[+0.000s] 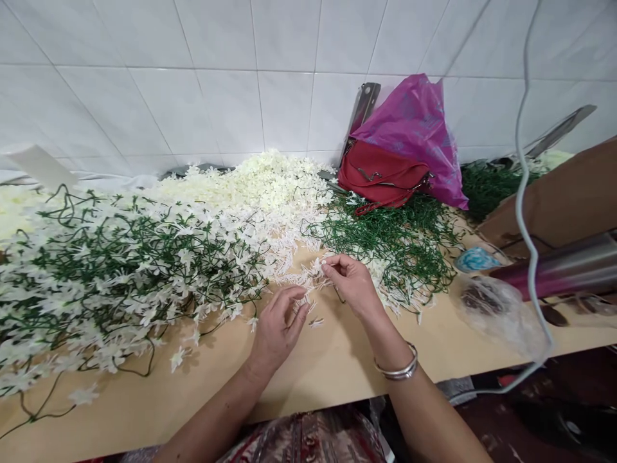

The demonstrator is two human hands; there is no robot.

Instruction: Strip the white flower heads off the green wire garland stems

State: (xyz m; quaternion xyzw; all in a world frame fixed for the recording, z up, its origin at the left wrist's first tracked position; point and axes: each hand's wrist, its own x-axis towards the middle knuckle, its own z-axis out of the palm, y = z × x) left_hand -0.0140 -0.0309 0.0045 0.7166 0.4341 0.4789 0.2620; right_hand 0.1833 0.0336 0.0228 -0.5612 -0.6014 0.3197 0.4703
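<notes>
My right hand [354,286] pinches a small white artificial flower [317,266] between thumb and fingertips, over the middle of the table. A green stem hangs just below that hand. My left hand [277,328] is a little lower and to the left, its fingers curved and the thumb tip apart from the forefinger; I see nothing held in it. Short white stamen-like pieces [289,254] lie loose behind and between the hands. To the left spreads a large heap of white flowers on green stems [193,257]. Bare green stems [400,238] are piled to the right.
Cream blossoms [270,180] are heaped along the tiled wall. A red handbag [380,170] and a purple plastic bag [417,135] stand behind the stems. A white cable [523,218] hangs down at right, before a clear plastic bag [501,315] and a brown cardboard piece [554,193].
</notes>
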